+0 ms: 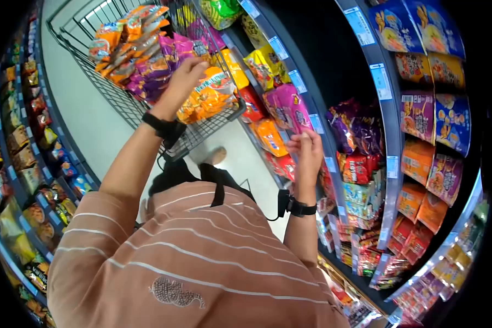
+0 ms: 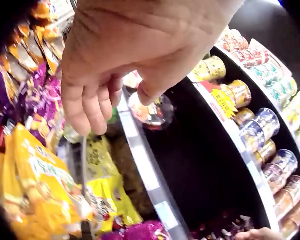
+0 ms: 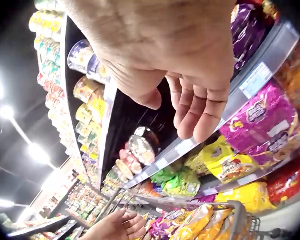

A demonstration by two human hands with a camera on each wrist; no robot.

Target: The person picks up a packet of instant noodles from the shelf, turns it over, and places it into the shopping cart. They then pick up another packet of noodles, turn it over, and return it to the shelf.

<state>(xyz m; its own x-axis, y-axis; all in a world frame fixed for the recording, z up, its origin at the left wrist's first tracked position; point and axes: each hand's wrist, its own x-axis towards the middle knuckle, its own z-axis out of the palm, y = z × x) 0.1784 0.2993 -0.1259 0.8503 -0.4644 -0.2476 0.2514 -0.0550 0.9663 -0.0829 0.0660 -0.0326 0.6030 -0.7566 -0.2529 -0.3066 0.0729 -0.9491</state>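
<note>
My left hand [image 1: 185,85] hovers over the shopping cart [image 1: 112,90], its fingers loosely bent and holding nothing. Under and around it in the cart lie orange packs [image 1: 210,93] and purple packs [image 1: 147,74]. My right hand [image 1: 307,158] is just below the magenta pack [image 1: 290,107] on the shelf in the head view. In the right wrist view the fingers of the right hand [image 3: 175,65] hang loosely bent with nothing between them, and the magenta pack [image 3: 262,122] lies beyond them. The left wrist view shows the left hand [image 2: 135,55] empty, above yellow-orange packs [image 2: 40,185].
Shelves of snack packs [image 1: 418,115] curve along the right, with price labels [image 1: 381,82] on their edges. Another row of shelves [image 1: 27,164] stands on the left. Pale floor [image 1: 74,120] lies between it and the cart. Cup-shaped containers [image 2: 260,130] fill an upper shelf.
</note>
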